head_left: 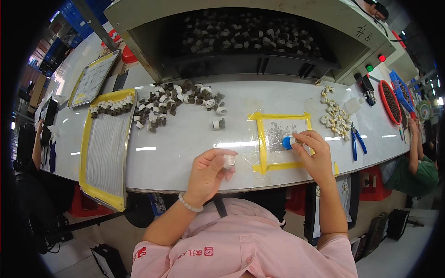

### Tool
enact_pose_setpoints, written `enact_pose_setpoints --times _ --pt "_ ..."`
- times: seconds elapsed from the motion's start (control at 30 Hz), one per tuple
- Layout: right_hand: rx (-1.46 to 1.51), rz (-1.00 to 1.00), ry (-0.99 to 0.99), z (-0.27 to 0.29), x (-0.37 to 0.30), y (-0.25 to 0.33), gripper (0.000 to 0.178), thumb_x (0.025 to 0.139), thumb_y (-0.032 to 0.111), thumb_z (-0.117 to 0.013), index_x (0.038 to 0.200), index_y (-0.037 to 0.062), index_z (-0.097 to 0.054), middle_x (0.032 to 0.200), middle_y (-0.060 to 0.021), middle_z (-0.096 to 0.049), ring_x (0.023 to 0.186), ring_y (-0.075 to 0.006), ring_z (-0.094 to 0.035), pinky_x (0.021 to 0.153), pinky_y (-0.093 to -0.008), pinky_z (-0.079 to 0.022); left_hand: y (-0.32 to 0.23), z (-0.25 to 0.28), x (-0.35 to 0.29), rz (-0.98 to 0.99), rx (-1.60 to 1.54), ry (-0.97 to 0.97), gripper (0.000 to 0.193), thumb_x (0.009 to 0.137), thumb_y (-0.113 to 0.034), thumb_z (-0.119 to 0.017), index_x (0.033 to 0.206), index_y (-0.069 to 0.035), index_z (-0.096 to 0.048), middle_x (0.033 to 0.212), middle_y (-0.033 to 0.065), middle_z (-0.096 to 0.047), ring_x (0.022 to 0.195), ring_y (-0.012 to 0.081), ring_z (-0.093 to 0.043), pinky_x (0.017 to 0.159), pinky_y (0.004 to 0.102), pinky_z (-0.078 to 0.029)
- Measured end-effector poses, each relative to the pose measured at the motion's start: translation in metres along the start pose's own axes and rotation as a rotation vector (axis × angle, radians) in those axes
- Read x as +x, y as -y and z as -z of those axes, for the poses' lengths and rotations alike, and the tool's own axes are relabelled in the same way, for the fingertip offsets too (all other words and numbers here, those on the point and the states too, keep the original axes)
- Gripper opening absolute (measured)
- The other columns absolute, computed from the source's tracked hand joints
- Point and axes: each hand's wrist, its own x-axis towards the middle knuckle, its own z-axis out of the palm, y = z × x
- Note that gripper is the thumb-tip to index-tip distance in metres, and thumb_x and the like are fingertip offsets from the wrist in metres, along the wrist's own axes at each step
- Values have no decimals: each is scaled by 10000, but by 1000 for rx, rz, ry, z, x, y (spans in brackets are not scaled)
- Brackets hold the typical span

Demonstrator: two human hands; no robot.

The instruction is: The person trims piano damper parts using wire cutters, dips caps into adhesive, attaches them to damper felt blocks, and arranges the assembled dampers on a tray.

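Note:
My left hand pinches a small white round piece between thumb and fingers, just above the table's front edge. My right hand is closed on a small piece with a blue round end; the fingers hide part of it. It is over a clear sheet framed with yellow tape, where small dark specks lie. Beyond my left hand, one loose black-and-white fitting sits apart from a heap of similar fittings. A pile of small cream and gold pieces lies beyond my right hand.
A yellow-edged tray with a row of fittings stands at left. Blue-handled pliers lie at right. A metal housing full of fittings spans the back. A red basin stands far right; other people sit at both sides.

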Motion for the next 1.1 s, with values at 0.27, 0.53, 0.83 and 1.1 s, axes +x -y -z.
enact_pose_setpoints --times 0.27,0.53,0.83,1.1 --pt "310 -60 5 -7 -12 20 220 751 14 -678 968 -12 -664 883 -106 -636 787 -173 -609 711 -268 -473 24 -6 3 58 -185 78 286 937 -255 -506 1043 1 -576 760 99 -564 687 181 -525 639 284 -435" --pt "487 -6 138 -25 -13 48 235 754 34 -689 984 -1 -662 877 -103 -640 780 -174 -604 704 -274 -471 30 -2 2 38 -197 107 249 932 -212 -518 1052 -2 -578 868 122 -592 756 199 -549 681 303 -455" --pt "521 -25 158 -29 -12 48 234 763 42 -684 993 4 -665 875 -102 -644 800 -162 -606 717 -268 -474 29 -4 2 63 -223 51 252 926 -210 -532 1055 0 -585 877 126 -621 733 190 -577 652 289 -469" --pt "533 -49 149 -28 -11 48 231 766 53 -681 991 4 -666 863 -101 -648 806 -162 -605 717 -271 -474 27 -5 4 71 -228 51 269 919 -228 -542 1035 10 -587 825 111 -619 677 181 -582 581 273 -462"
